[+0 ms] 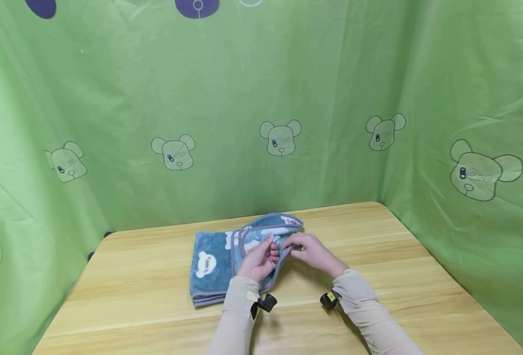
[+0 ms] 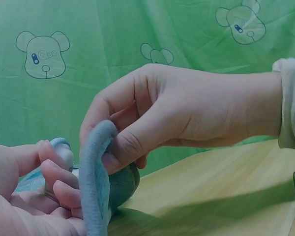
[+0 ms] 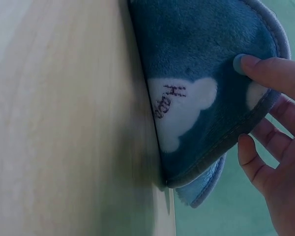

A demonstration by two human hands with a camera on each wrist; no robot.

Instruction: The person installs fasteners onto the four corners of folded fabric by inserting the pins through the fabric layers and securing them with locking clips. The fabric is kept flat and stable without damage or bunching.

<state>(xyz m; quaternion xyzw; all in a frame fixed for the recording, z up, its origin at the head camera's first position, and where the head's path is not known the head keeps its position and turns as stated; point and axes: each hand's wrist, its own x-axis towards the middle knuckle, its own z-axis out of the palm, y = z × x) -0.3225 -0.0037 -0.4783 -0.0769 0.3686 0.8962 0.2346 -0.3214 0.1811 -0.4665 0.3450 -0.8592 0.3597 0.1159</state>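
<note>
A teal plush blanket with grey piped edging and white bear-shaped patches lies folded on the wooden table. Its right part is lifted and curls up around both hands. My right hand pinches the piped edge between thumb and fingers; in the left wrist view this edge stands upright between the two hands. My left hand has its fingers curled against the raised layer, a bit of light blue cloth at its fingertips. From the right wrist view, the raised flap hangs in the right hand's grip.
The wooden table reaches back to a green curtain printed with bear heads, which also hangs along both sides. A small black camera sits on the left wrist and another on the right wrist.
</note>
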